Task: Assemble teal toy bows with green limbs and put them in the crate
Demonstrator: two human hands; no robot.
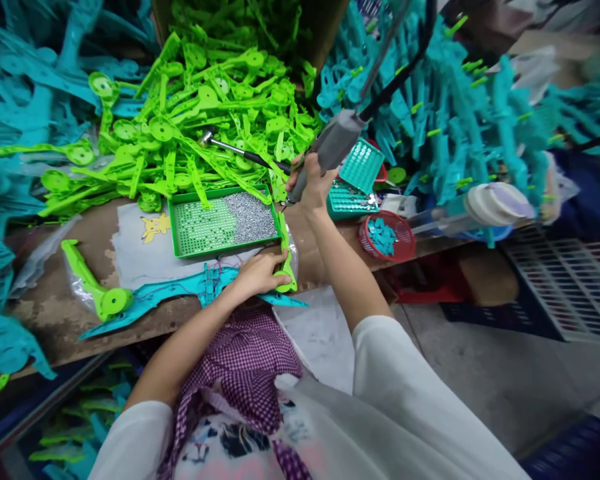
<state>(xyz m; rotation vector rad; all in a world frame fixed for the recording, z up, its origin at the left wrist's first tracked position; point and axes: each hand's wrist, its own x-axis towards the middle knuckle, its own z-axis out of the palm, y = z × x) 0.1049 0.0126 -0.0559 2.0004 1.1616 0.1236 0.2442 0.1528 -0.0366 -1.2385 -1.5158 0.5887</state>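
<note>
My right hand [316, 185] is wrapped round a grey electric screwdriver [337, 140], its tip pointing down near the top of a lime-green plastic arm. My left hand [261, 272] grips that lime-green arm [287, 257] at the right end of a long blue plastic piece [173, 287], with thumb and fingers on it. A second lime-green arm [113, 301] sits at the blue piece's left end. Thin wires run along the blue piece. Just beyond it is a green tray [177, 230] with small metal screws [253, 217] heaped on its right side.
Lime-green parts [205, 107] are piled behind the tray, with a hammer [235, 148] on them. Blue parts [445, 133] are heaped right and left. A red basket [403, 237] holds small blue pieces. Teal trays [363, 163] stand beside the screwdriver. The bench's front edge is close to my body.
</note>
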